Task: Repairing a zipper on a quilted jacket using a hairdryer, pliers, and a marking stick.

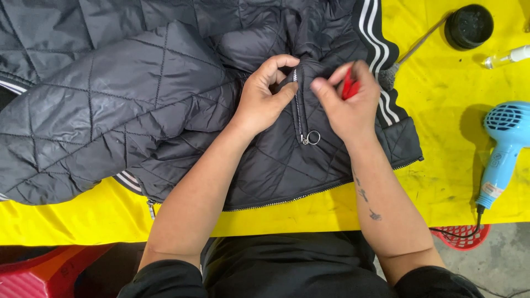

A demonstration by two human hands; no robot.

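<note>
A dark grey quilted jacket (127, 94) lies spread over the yellow table (441, 165). A short silver pocket zipper (298, 105) with a ring pull (313, 137) runs down its middle. My left hand (265, 96) pinches the fabric at the top of that zipper between thumb and fingers. My right hand (345, 102) sits just right of the zipper and grips a small red tool (349, 85), its tip near the zipper's top end. White stripes (371, 27) edge the jacket's ribbed hem on the right.
A light blue hair dryer (499, 149) lies at the table's right edge, its cord dropping toward a red basket (461, 234). A round black lid (469, 25), a brush with a thin handle (411, 47) and a small clear bottle (505, 57) rest at the top right. A red stool (44, 270) stands at bottom left.
</note>
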